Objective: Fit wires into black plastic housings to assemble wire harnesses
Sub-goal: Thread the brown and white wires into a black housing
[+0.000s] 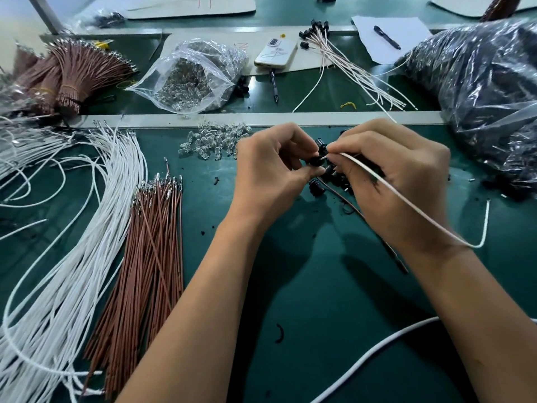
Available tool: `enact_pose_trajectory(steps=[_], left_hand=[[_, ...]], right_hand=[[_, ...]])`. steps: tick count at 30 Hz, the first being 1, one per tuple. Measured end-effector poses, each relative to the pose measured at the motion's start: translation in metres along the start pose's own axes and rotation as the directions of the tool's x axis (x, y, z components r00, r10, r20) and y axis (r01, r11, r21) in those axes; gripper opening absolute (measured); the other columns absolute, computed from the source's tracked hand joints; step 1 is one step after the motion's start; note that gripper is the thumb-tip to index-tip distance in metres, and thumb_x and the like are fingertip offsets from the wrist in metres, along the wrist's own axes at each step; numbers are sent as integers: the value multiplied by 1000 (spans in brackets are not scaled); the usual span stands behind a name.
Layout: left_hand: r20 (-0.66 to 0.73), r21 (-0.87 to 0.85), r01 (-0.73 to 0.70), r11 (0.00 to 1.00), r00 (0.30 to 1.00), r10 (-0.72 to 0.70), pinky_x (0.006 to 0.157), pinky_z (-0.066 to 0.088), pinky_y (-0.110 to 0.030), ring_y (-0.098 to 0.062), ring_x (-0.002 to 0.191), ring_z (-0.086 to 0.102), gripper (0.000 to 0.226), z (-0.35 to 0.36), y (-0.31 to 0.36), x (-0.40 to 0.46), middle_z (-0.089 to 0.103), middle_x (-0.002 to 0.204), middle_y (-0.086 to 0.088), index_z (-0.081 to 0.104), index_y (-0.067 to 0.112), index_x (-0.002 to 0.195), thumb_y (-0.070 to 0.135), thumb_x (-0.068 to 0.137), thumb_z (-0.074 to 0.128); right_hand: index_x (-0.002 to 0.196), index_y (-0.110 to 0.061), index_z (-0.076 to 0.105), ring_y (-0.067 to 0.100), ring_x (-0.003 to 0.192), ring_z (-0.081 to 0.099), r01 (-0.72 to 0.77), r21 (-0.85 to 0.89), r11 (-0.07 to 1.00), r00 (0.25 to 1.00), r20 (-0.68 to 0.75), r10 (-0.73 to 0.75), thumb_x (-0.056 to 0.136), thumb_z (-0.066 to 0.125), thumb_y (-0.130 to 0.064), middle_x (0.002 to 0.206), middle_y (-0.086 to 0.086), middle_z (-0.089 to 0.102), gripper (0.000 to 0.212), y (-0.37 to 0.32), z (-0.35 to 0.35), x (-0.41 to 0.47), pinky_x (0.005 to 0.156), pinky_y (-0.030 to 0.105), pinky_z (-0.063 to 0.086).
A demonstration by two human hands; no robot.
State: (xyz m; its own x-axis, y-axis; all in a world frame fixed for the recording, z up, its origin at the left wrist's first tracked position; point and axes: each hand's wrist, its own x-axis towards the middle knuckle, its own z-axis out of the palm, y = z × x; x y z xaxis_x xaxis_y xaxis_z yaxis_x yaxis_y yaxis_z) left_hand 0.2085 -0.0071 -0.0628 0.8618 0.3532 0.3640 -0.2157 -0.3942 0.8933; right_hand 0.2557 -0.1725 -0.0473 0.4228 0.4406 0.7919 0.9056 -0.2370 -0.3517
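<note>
Step in hand, as judged: seating the end of a white wire [406, 199] in a black housing [316, 160]. Keep the wire end in line with the housing opening and push straight; an angled push may bend the terminal. Steady the housing while pushing.

The left hand [273, 167] pinches the housing between thumb and curled fingers, above the mat [319, 286] near its far edge. The right hand [389, 175] pinches the wire just behind its tip, fingers curled tight; the wire trails over the wrist. Whether the tip is already inside cannot be told.

Loose housings [316, 187] lie just below the hands. A brown wire [389, 245] runs under the right hand.
</note>
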Motion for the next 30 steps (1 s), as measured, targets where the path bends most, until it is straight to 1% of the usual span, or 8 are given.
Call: enact_pose_trajectory(steps=[5, 10, 14, 16, 17, 19, 22, 30], left_hand=[[6, 115, -74, 991, 997, 74, 59, 41, -13, -1, 59, 55, 24, -1, 1, 0, 72, 73, 6, 71, 9, 79, 1, 63, 88], [-1, 213, -156, 964, 987, 160, 58, 39, -15, -8, 60, 55, 22, 1, 2, 0, 69, 69, 8, 71, 13, 75, 5, 63, 87], [-16, 266, -196, 944, 978, 208, 58, 37, -12, -3, 59, 52, 19, 4, 1, 0, 61, 61, 14, 72, 15, 72, 5, 62, 85], [-23, 238, -182, 954, 981, 192, 60, 37, -9, 3, 59, 52, 18, 6, 1, -1, 61, 62, 17, 74, 14, 73, 5, 64, 87], [-25, 207, -160, 965, 985, 169, 61, 39, -10, 3, 60, 55, 17, 6, 0, -1, 65, 65, 16, 76, 14, 75, 5, 65, 88], [-18, 142, -109, 984, 993, 113, 63, 51, -22, -2, 64, 62, 16, 7, 0, -1, 72, 71, 10, 78, 14, 79, 7, 69, 88], [33, 43, -58, 997, 998, 57, 66, 59, -36, -15, 67, 70, 16, 7, 2, -1, 75, 75, 5, 79, 12, 85, 5, 73, 87], [81, -18, -33, 999, 996, 34, 69, 60, -41, -19, 71, 73, 17, 9, 5, -3, 77, 80, 0, 79, 8, 93, 1, 78, 83]], right_hand=[[92, 3, 78, 25, 79, 66, 23, -49, 999, 999, 32, -21, 98, 70, -1, 89, 15, 71, 10, -1, 1, 0, 74, 31, 52], [95, 2, 78, 28, 79, 67, -8, -79, 997, 996, 87, 15, 97, 71, 0, 89, 14, 71, 7, 1, 4, -2, 72, 34, 53], [96, -2, 79, 23, 78, 69, -68, -15, 998, 994, 83, 69, 95, 74, -2, 87, 10, 74, 5, 5, 5, -3, 70, 36, 54], [97, -5, 77, 18, 78, 71, -156, 58, 986, 987, 59, 153, 93, 76, -6, 86, 4, 75, 4, 7, 7, -5, 72, 36, 56], [97, -5, 76, 17, 77, 72, -226, 121, 967, 974, 48, 222, 92, 78, -8, 85, 3, 75, 6, 9, 7, -6, 71, 36, 58], [95, -6, 73, 19, 68, 71, -353, 274, 894, 934, 42, 356, 91, 80, -11, 80, 3, 74, 9, 12, 7, -8, 64, 35, 59], [92, -9, 73, 18, 57, 66, -427, 400, 811, 893, 45, 448, 90, 80, -12, 72, 4, 72, 8, 16, 4, -6, 57, 27, 54], [87, -15, 76, 8, 58, 65, -474, 365, 801, 871, 58, 489, 87, 83, -15, 73, -3, 74, 7, 20, 3, -5, 59, 19, 51]])
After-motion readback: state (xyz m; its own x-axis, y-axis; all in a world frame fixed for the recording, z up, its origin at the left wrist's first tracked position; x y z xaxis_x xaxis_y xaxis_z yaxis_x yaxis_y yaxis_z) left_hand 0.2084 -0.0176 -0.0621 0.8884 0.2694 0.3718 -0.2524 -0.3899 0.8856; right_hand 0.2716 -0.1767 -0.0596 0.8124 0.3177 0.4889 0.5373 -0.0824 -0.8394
